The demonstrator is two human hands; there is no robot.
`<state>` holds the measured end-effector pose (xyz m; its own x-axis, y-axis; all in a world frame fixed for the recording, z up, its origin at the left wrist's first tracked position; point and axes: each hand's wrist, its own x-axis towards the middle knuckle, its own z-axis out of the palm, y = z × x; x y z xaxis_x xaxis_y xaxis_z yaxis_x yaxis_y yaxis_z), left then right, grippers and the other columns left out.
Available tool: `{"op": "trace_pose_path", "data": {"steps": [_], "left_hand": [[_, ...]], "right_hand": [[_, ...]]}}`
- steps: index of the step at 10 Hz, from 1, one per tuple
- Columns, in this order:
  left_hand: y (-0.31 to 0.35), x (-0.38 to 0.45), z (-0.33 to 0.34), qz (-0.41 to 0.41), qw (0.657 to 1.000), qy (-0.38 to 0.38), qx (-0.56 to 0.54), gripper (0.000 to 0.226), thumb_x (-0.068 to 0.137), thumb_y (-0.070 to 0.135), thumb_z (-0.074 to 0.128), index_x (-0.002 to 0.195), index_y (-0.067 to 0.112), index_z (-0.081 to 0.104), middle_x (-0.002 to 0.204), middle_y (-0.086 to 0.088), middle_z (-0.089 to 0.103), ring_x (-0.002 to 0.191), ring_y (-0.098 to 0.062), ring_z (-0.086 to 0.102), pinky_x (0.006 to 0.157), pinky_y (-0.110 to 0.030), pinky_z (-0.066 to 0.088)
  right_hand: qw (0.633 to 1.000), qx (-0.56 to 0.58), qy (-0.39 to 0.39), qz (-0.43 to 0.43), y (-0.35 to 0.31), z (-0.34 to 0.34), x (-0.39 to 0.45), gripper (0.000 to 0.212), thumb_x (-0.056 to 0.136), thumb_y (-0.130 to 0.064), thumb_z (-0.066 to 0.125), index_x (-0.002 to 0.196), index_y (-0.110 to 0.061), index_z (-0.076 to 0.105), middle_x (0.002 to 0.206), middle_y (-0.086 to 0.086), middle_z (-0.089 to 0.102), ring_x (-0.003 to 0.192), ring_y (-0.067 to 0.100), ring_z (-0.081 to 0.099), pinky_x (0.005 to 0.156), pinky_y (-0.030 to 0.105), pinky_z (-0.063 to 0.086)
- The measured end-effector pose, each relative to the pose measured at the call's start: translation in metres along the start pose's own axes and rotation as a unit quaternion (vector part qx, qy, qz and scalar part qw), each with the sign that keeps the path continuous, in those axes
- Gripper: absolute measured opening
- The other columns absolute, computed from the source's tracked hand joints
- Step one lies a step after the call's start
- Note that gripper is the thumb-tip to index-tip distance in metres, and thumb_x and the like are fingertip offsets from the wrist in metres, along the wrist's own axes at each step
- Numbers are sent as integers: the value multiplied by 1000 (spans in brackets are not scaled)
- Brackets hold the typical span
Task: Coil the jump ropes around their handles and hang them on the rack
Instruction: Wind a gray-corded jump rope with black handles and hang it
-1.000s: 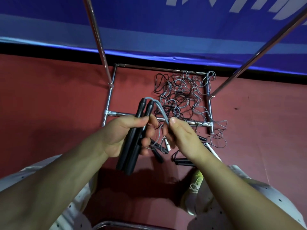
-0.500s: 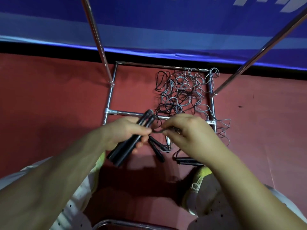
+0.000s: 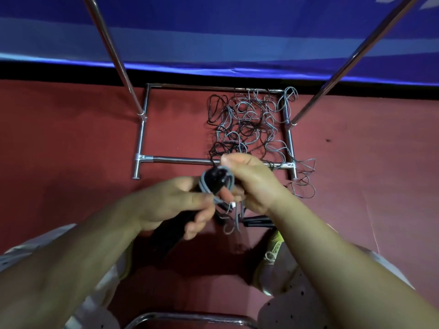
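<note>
Head view looks down on a red floor [image 3: 71, 143], with a blue banner [image 3: 213, 32] along the wall beyond both hands. A chrome rack [image 3: 142, 136] stands on that floor: its base frame lies just past the hands and two poles rise from it toward the camera. Inside the frame, beyond the right hand, lies a tangled heap of grey and black jump ropes [image 3: 247, 124], with some loops spilling over the frame's right rail. The left hand [image 3: 171, 205] grips a pair of black handles [image 3: 171, 231] held together, fingers curled round them and the thumb lying across. A grey rope [image 3: 204, 185] is looped round the handles' upper end, just beside the left thumb. The right hand [image 3: 254, 184], touching that end, pinches this rope with curled fingers. Below the right hand, more black handles [image 3: 257, 222] lie on the floor, near a yellowish shoe [image 3: 273, 248].
</note>
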<state>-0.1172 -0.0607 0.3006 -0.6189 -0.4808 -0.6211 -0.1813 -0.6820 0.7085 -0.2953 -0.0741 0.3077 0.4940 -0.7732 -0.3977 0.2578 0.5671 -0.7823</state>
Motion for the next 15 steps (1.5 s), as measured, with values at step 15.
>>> {"op": "trace_pose_path", "data": {"steps": [15], "left_hand": [[0, 9, -35, 46, 918, 298, 258, 14, 98, 30, 48, 111, 27, 48, 70, -3, 55, 55, -19, 51, 53, -31, 44]], "right_hand": [[772, -630, -8, 82, -11, 10, -17, 25, 95, -37, 54, 78, -19, 49, 70, -3, 49, 68, 20, 48, 60, 29, 36]]}}
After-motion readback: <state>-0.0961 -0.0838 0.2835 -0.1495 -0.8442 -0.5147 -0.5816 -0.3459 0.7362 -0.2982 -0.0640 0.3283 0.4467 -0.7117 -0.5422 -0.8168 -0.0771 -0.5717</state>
